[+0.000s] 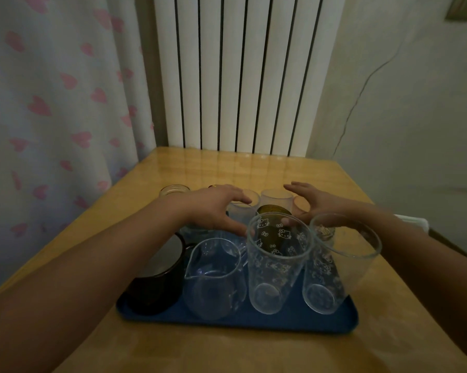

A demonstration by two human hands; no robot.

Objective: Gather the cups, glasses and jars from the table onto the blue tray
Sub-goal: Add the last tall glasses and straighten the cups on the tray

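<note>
Head view: hands over the loaded blue tray [253, 323].
Left hand [216, 208] and right hand [315, 204] hovered spread wide, empty; green jar [274, 210] lay between them, printed glass [276, 265] at 6 o'clock.

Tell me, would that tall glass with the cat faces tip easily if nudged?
Probably. The cat-print glass is tall and narrows to a small base, so a push near its rim could topple it. It looks empty, so likely light. Neighbours crowd it on the blue tray, so it might knock them.

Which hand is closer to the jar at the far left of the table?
Left. The left hand hovers just right of the jar, almost beside it. The right hand is well off to the jar's right, past the frosted cup.
</note>
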